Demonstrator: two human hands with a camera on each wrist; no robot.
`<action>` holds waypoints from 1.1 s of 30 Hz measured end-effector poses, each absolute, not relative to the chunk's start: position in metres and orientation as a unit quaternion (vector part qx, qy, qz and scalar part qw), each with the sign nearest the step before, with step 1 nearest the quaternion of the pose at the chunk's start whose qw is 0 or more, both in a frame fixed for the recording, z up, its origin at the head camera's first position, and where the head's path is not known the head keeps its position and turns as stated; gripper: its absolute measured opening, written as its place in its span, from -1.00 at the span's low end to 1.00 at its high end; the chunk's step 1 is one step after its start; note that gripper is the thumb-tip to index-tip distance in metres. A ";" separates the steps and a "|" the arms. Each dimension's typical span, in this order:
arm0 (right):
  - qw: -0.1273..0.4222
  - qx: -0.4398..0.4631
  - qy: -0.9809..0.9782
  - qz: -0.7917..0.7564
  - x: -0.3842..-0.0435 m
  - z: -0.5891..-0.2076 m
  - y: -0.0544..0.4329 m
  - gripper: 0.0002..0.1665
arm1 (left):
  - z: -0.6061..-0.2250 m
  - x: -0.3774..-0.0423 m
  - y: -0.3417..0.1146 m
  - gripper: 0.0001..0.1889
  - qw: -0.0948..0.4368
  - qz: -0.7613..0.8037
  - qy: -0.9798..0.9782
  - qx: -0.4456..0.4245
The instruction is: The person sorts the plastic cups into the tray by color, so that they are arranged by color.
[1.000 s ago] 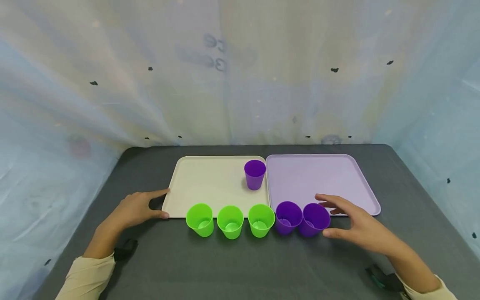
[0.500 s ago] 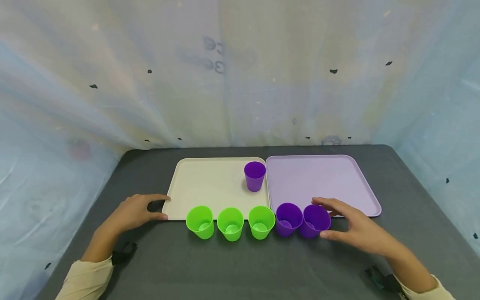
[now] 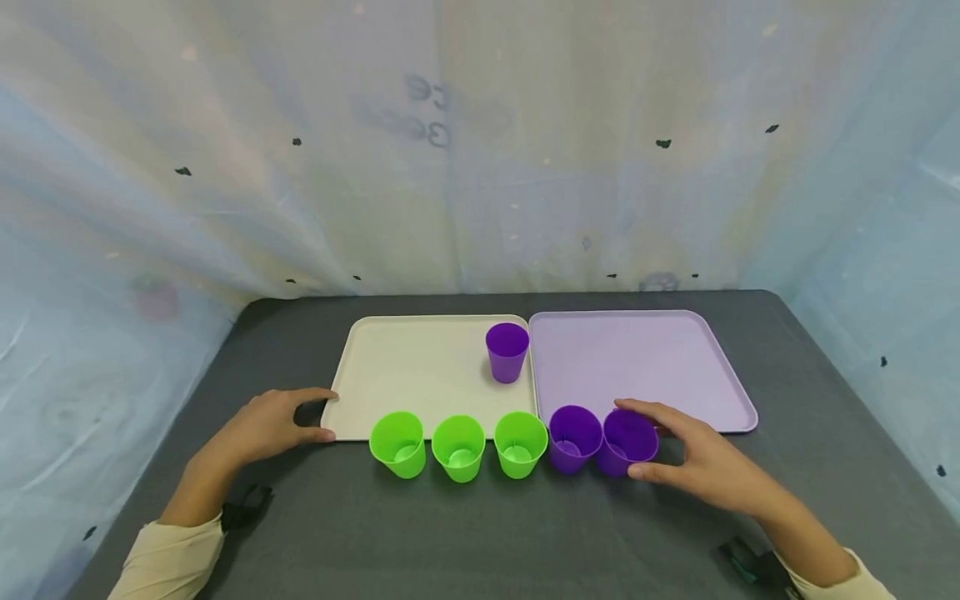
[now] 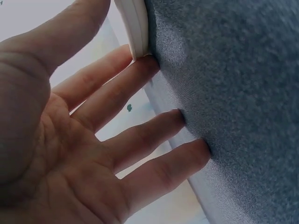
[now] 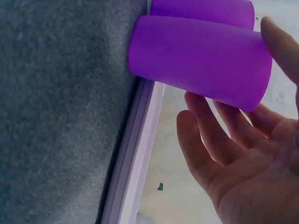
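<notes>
Cream tray (image 3: 412,367), left of centre in the frame. Its left edge lies at the thumb and index finger of the left hand (image 3: 273,421), fingers extended and loosely parted; in the left wrist view fingertips meet the rim and the grey cloth (image 3: 465,542). No closed hold; presumably placed to steady the tray.

Right hand (image 3: 697,458), lower right. Thumb and fingers set wide around the right purple cup (image 3: 628,443), thumb on the near side, index finger on the far side; the span seems chosen to fit the cup's width. Not closed on it; whether skin touches plastic cannot be told.

Row of 5 cups, lower centre, upright on the cloth just in front of the trays, probably lined up for easy reach. From the left: left green cup (image 3: 397,446), middle green cup (image 3: 459,450), right green cup (image 3: 520,446), left purple cup (image 3: 574,440), right purple cup. The 2 purple rims touch or nearly touch.

Containers. Green cups, 3: inner bases visible, no contents seen. Purple cups in the row, 2: likewise. Rear purple cup (image 3: 507,354), 1, upright on the cream tray near its right edge; interior too dark to judge. Lilac tray (image 3: 630,354), right of centre, beside the cream tray.
</notes>
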State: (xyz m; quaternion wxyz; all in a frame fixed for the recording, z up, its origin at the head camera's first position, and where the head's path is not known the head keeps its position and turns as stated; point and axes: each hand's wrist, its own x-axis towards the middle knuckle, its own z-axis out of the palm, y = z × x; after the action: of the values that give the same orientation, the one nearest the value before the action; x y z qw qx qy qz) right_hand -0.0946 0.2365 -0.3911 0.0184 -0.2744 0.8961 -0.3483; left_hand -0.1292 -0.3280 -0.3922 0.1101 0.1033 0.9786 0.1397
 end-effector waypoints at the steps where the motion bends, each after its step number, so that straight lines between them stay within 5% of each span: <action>1: 0.021 -0.271 0.899 -0.345 -0.094 -0.391 0.236 -0.12 | -0.392 -0.129 -0.327 -0.26 0.110 0.139 0.979 0.103; 33: -0.005 -0.208 0.920 -0.331 -0.091 -0.374 0.243 -0.18 | -0.389 -0.128 -0.323 -0.25 0.096 0.140 0.978 0.122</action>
State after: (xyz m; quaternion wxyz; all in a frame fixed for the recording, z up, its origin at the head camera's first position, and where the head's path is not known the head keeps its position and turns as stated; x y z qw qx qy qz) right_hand -0.0912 0.2429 -0.3742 -0.0052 -0.2080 0.9203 -0.3313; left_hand -0.1275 -0.3235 -0.3891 0.0962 0.1216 0.9779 0.1402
